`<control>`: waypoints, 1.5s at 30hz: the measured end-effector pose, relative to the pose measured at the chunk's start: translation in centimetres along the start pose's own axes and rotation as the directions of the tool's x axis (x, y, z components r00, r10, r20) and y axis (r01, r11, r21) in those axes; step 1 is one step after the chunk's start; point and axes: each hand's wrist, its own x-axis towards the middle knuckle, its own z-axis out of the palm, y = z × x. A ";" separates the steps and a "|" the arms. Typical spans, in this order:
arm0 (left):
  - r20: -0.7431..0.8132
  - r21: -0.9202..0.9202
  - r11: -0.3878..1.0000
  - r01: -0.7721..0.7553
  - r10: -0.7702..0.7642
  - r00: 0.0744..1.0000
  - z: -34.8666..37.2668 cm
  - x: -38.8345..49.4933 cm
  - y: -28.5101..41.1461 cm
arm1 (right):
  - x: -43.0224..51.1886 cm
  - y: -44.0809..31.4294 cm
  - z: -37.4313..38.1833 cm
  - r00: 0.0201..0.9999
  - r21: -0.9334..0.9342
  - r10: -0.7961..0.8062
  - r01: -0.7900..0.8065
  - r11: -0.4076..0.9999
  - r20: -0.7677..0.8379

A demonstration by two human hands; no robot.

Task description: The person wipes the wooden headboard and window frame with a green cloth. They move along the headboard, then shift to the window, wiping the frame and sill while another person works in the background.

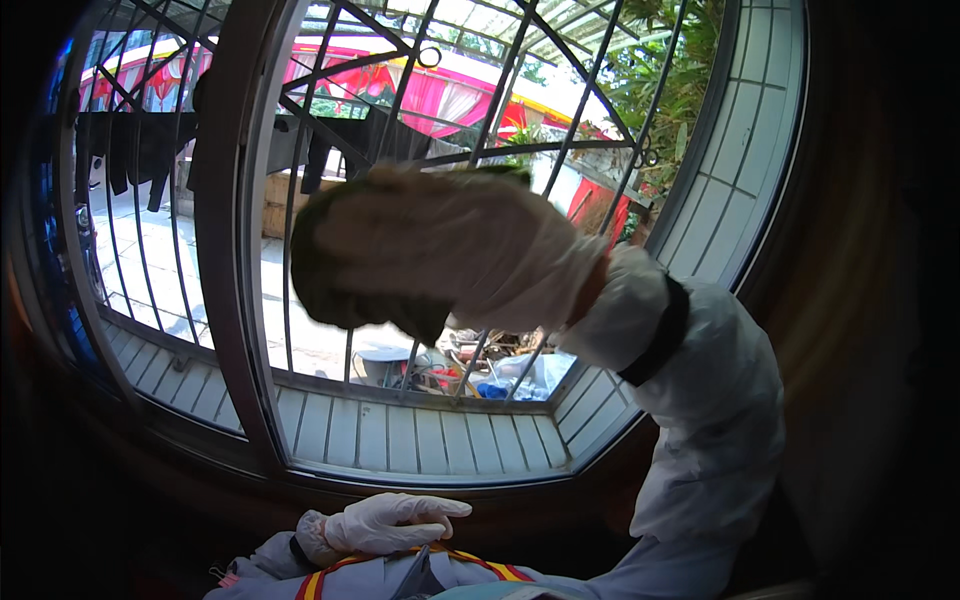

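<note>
My right hand (pixel 450 244), in a white glove and blurred, is raised in front of the window with its arm stretched out. Under its palm and fingers is a dark green cloth (pixel 319 300), whose edges stick out at the left and below. Whether the cloth touches a glass pane cannot be told. Low in the view, my left hand (pixel 394 521), also gloved in white, stays close to my body below the window. It holds nothing, and its fingers point to the right, partly apart.
A dark upright window frame (pixel 236 225) stands left of my right hand. Beyond are black metal bars (pixel 499 82) and a white-tiled ledge (pixel 420 442). Outside hang dark clothes (pixel 139 142); a basin (pixel 379 367) and plastic bags (pixel 532 375) lie on the ground.
</note>
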 end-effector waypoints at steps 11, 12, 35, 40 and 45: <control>-0.246 -0.075 0.996 -0.053 0.033 0.969 -3.6 -11.1 0.0 | 5.2 19.2 -13.8 0.688 0.277 0.689 -0.633 0.723 -0.228; -0.242 -0.078 0.996 -0.042 0.022 0.970 -4.1 -11.7 0.1 | 6.0 20.0 -13.9 0.677 0.362 0.705 -0.615 0.700 -0.212; 0.069 0.009 1.000 -0.018 0.018 0.997 -7.3 -14.5 1.6 | 11.7 3.1 -2.8 0.894 -0.308 0.394 -0.444 0.841 -0.212; 0.072 0.041 0.993 0.107 -0.110 0.991 -6.8 -14.1 3.0 | 8.2 -6.2 0.6 0.885 -0.209 0.455 -0.429 0.879 0.097; 0.107 0.290 0.949 -0.121 0.093 0.990 -6.1 -15.1 3.5 | 3.0 -18.9 8.2 0.789 -0.063 0.525 -0.535 0.842 0.318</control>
